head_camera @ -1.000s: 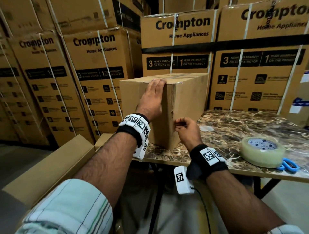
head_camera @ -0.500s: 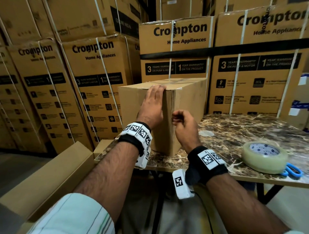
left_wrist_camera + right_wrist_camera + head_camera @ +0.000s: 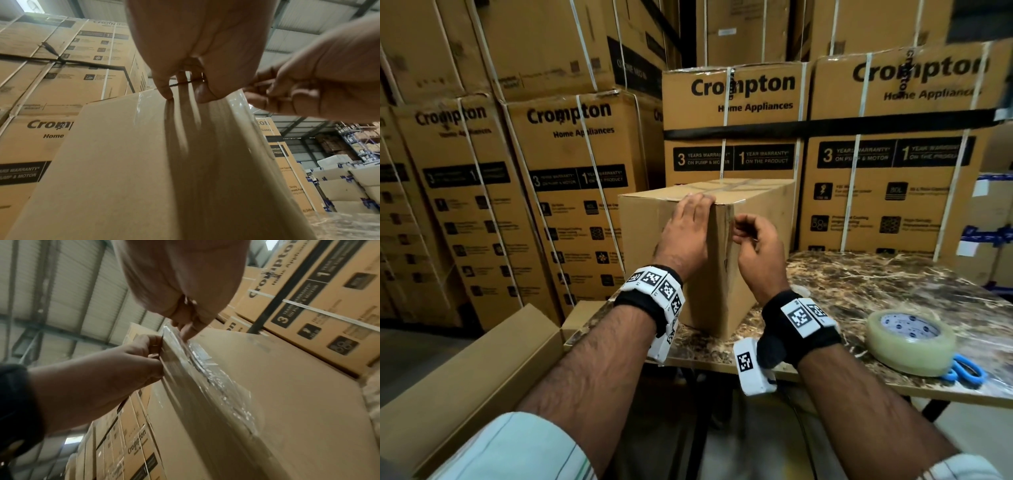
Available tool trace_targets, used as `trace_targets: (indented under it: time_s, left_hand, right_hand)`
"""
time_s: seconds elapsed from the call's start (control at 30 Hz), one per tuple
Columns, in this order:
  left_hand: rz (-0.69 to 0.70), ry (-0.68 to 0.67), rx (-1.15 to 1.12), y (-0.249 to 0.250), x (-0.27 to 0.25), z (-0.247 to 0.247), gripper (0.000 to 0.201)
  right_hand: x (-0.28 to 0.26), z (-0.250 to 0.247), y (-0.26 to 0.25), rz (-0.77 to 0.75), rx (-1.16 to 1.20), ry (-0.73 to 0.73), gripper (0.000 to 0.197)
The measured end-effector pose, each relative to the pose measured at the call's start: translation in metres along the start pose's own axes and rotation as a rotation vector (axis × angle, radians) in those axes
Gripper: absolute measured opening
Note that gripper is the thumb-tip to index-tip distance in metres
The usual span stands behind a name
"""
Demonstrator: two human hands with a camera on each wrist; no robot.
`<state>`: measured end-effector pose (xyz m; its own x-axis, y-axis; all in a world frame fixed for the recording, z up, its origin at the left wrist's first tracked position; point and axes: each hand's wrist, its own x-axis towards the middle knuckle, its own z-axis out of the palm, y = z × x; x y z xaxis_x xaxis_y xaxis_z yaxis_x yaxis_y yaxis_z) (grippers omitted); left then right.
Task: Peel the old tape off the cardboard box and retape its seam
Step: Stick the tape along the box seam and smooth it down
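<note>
A: Old tape (image 3: pixel 207 369) ran down the cardboard box (image 3: pixel 753 246) corner, beneath your right hand (image 3: pixel 755 246), whose fingers pinched its upper end.

B: Your left hand (image 3: pixel 685 236) lay flat, fingers together. Risk: brittle tape tearing under a sideways pull.

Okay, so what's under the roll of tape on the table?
The roll of clear tape lies flat on the marbled table. Blue scissors poke out from under its right edge; only the handles show, the blades are covered by the roll.
</note>
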<state>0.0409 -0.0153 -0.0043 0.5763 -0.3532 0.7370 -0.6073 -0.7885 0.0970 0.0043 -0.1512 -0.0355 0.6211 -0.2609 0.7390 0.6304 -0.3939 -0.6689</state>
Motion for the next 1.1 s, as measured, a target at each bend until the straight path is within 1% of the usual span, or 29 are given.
trace_targets:
  time_s: [0.07, 0.1, 0.17, 0.2, 0.27, 0.33, 0.37, 0.4, 0.47, 0.57, 0.63, 0.7, 0.77, 0.83, 0.87, 0.9, 0.97, 1.0, 1.1]
  left_hand:
    - [0.001, -0.008, 0.003, 0.000, 0.000, -0.003, 0.070]
    - [0.005, -0.009, 0.002, 0.001, 0.000, -0.004, 0.070]
    - [0.011, -0.004, 0.009, 0.003, -0.001, -0.005, 0.071]
    - [0.008, -0.007, 0.014, 0.004, -0.001, -0.006, 0.071]
    - [-0.002, -0.009, 0.021, 0.003, 0.000, -0.006, 0.070]
    - [0.004, 0.002, 0.014, 0.003, 0.000, -0.004, 0.069]
    - [0.010, 0.004, 0.008, 0.003, 0.000, -0.003, 0.069]
    - [0.013, 0.002, 0.005, 0.003, 0.001, -0.003, 0.070]
    - [0.011, -0.006, 0.013, 0.003, 0.001, -0.004, 0.070]
    - [0.003, -0.010, 0.012, 0.003, 0.001, -0.005, 0.069]
    - [-0.004, -0.012, 0.002, 0.003, 0.001, -0.004, 0.069]
    - [-0.013, -0.016, -0.011, 0.002, 0.001, -0.003, 0.070]
    - [-0.013, -0.015, -0.019, 0.003, 0.002, -0.003, 0.068]
    - [0.039, 0.012, -0.027, 0.006, 0.001, -0.006, 0.062]
    - [0.071, 0.030, -0.054, 0.008, 0.000, -0.008, 0.059]
    - [0.074, 0.035, -0.104, 0.010, 0.000, -0.010, 0.058]
    - [0.010, 0.011, -0.199, 0.010, 0.000, -0.012, 0.062]
    - [-0.014, 0.000, -0.205, 0.010, 0.001, -0.012, 0.063]
    - [-0.017, 0.000, -0.079, 0.010, 0.004, -0.011, 0.056]
  right_hand:
    - [0.004, -0.001, -0.002, -0.057, -0.033, -0.032, 0.037]
    - [0.007, -0.002, 0.000, -0.048, -0.056, -0.041, 0.037]
    - [0.013, -0.006, 0.005, -0.030, -0.117, -0.019, 0.037]
    - [0.013, -0.009, 0.006, -0.049, -0.127, 0.011, 0.039]
    - [0.011, -0.011, 0.004, -0.167, -0.113, 0.055, 0.042]
    - [0.008, -0.008, -0.001, -0.278, -0.153, 0.003, 0.045]
    - [0.008, -0.007, -0.001, -0.298, -0.186, -0.028, 0.047]
    - [0.010, -0.007, -0.002, -0.297, -0.212, -0.043, 0.048]
    - [0.016, -0.008, 0.000, -0.266, -0.258, -0.026, 0.043]
    - [0.024, -0.011, -0.004, -0.228, -0.253, 0.052, 0.038]
    - [0.024, -0.013, -0.010, -0.304, -0.237, 0.096, 0.042]
    - [0.023, -0.013, -0.013, -0.407, -0.326, 0.039, 0.047]
    - [0.023, -0.013, -0.010, -0.435, -0.438, -0.072, 0.051]
    - [0.024, -0.016, -0.005, -0.416, -0.516, -0.139, 0.055]
    - [0.026, -0.018, -0.003, -0.411, -0.548, -0.162, 0.055]
    - [0.029, -0.019, -0.002, -0.410, -0.582, -0.182, 0.056]
    - [0.037, -0.021, -0.002, -0.401, -0.663, -0.220, 0.056]
    - [0.040, -0.021, -0.003, -0.390, -0.700, -0.236, 0.055]
    - [0.050, -0.022, -0.002, -0.335, -0.744, -0.276, 0.055]
